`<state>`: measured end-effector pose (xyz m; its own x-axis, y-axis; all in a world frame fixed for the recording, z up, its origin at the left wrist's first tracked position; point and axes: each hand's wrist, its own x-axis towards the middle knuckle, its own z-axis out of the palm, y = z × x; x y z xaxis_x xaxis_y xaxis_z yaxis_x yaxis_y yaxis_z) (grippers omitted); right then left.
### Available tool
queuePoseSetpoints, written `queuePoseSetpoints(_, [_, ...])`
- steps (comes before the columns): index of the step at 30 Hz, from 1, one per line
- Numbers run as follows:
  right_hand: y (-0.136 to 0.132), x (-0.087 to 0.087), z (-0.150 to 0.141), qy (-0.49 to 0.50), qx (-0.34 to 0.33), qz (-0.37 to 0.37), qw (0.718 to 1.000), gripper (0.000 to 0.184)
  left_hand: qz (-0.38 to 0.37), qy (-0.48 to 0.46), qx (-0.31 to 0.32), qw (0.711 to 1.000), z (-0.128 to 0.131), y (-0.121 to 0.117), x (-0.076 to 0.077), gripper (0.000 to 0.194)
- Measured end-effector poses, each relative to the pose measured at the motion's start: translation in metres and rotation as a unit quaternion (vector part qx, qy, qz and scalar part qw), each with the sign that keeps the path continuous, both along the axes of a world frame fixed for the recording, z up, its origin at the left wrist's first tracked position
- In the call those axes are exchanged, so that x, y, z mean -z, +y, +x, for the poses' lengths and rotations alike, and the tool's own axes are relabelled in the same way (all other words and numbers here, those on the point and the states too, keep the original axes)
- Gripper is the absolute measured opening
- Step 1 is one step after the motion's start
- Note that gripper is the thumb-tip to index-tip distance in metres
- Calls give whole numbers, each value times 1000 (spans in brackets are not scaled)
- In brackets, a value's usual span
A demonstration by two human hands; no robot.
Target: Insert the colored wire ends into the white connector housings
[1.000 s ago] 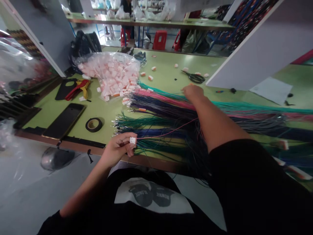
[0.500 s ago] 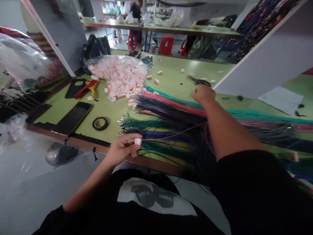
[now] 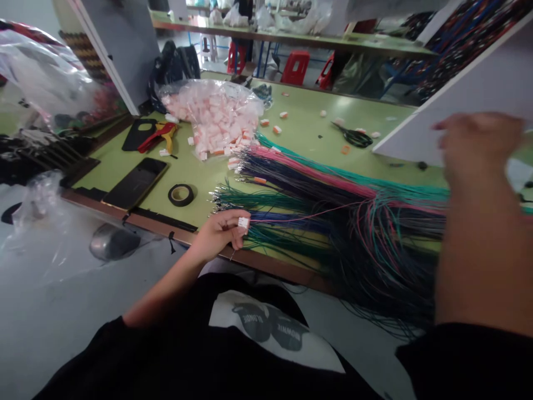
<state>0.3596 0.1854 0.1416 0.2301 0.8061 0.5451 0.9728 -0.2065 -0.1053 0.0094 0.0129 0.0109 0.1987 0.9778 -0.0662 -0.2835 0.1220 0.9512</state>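
My left hand (image 3: 227, 232) is closed on a small white connector housing (image 3: 243, 223) at the front edge of the bench. A thin pink wire (image 3: 308, 215) runs from the connector to the right, over bundles of dark blue wires (image 3: 287, 219) and green wires (image 3: 266, 198). My right hand (image 3: 478, 139) is raised at the far right, in front of a pale panel. Motion smears its fingers, and whether anything is in them does not show. Pink wires (image 3: 316, 171) and teal wires (image 3: 328, 169) lie behind, their metal-tipped ends toward the left.
A clear bag of pale pink housings (image 3: 216, 114) lies at the back. Scissors (image 3: 353, 136) and an orange piece (image 3: 345, 149) are right of it. At left are a phone (image 3: 135, 183), black tape (image 3: 181, 194) and red-and-yellow pliers (image 3: 158, 136). The pale panel (image 3: 462, 105) rises at right.
My right hand has swung right and up, away from the spot before the scissors, where an orange piece now shows. My left hand still holds the connector. The view has shifted slightly.
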Motion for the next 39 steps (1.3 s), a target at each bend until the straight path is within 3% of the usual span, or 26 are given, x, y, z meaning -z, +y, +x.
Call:
queuePoseSetpoints(2, [-10,-3,-3,157,0,73,985,50,-3,-7,-2,1000,0,1,0,32])
queuePoseSetpoints(4, [-25,-3,-19,299,-55,84,949,39,-6,-11,0,1000,0,3,1,35])
queuePoseSetpoints(6, [-44,1,-43,315,-144,2,938,30,-5,-12,3,1000,0,4,2,35])
queuePoseSetpoints(9, [-70,12,-84,242,-293,-173,909,19,5,-14,3,1000,-1,5,4,33])
queuePoseSetpoints(14, [-93,40,-131,200,-498,-340,772,23,33,-8,16,999,-3,5,6,32])
queuePoseSetpoints(19, [-99,65,-144,327,-552,-402,653,42,63,10,29,998,-3,3,3,29])
queuePoseSetpoints(21, [-100,73,-144,382,-541,-408,628,41,68,14,29,997,-3,3,2,29])
queuePoseSetpoints(23, [-101,77,-145,410,-519,-390,641,36,69,18,28,997,-3,2,2,29])
queuePoseSetpoints(25, [-104,79,-147,401,-506,-356,676,30,66,20,28,997,-4,2,3,29])
queuePoseSetpoints(31, [-114,78,-155,252,-535,-233,772,16,81,21,28,996,-5,3,5,25])
queuePoseSetpoints(35, [-117,81,-159,188,-541,-175,801,15,76,26,31,996,-5,3,5,25])
queuePoseSetpoints(39, [-120,81,-163,157,-532,-180,812,17,69,33,28,997,-5,2,2,27])
